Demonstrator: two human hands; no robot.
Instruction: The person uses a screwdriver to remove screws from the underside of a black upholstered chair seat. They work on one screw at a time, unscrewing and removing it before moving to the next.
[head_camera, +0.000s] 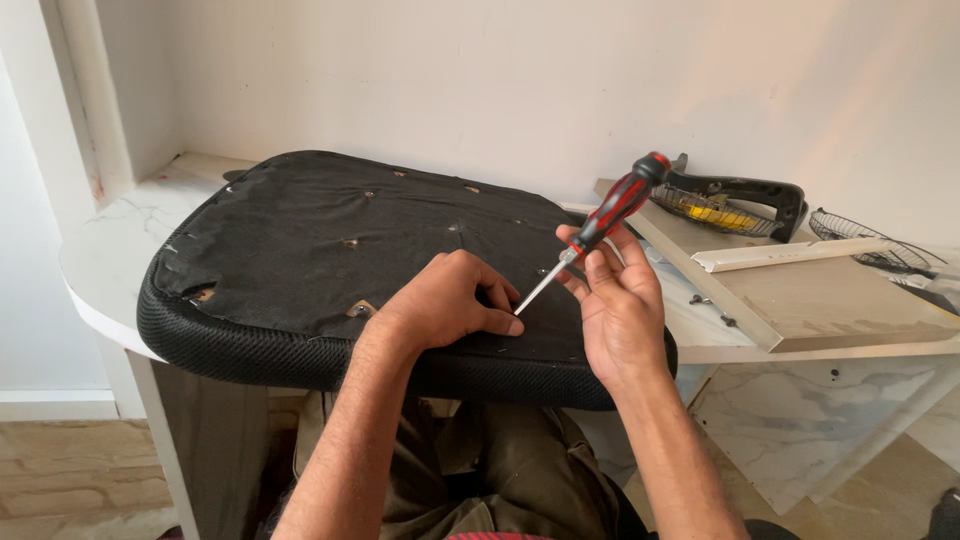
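Board (800, 290) crowds right (left side open).
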